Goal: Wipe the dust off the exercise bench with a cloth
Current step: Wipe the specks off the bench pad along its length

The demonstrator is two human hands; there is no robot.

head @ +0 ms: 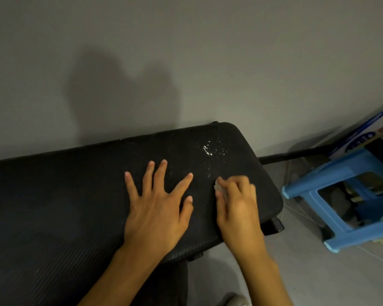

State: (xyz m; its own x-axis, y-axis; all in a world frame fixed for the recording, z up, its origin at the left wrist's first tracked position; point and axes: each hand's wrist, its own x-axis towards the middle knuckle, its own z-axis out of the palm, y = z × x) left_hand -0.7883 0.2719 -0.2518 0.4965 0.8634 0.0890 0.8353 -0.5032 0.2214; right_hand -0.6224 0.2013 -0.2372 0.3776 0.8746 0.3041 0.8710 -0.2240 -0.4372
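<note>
1. While both hands are laid on it, one exercise bench (64, 206) is counted. It is a long black pad with a fine ribbed texture, set close against a grey wall (186, 51) and cut off by the left edge of the view.
2. Two hands are seen. The left hand (157, 202) is pressed flat on the pad, fingers straight and spread wide apart, with nothing held.
3. The right hand (237, 202) is placed just beside it, nearer the rounded end of the bench. Its fingers are curled round one small pale cloth (218, 187), which is held against the pad.
4. One patch of whitish specks (210, 149) is seen on the pad beyond the right hand, near the far corner.
5. One blue plastic stool (341, 195) is stood on the floor (318, 272) to the right of the bench, apart from it.
6. One printed box (363, 134) is seen above and behind the stool — whether it rests on it cannot be told.
7. Most of the cloth is hidden under the curled fingers — only a small corner is shown, and the right hand itself is blurred.
8. The box is cut off by the right edge and its lettering cannot be read.
9. One dark bar (296, 154) is seen past the bench end, its far part hidden behind the stool.
</note>
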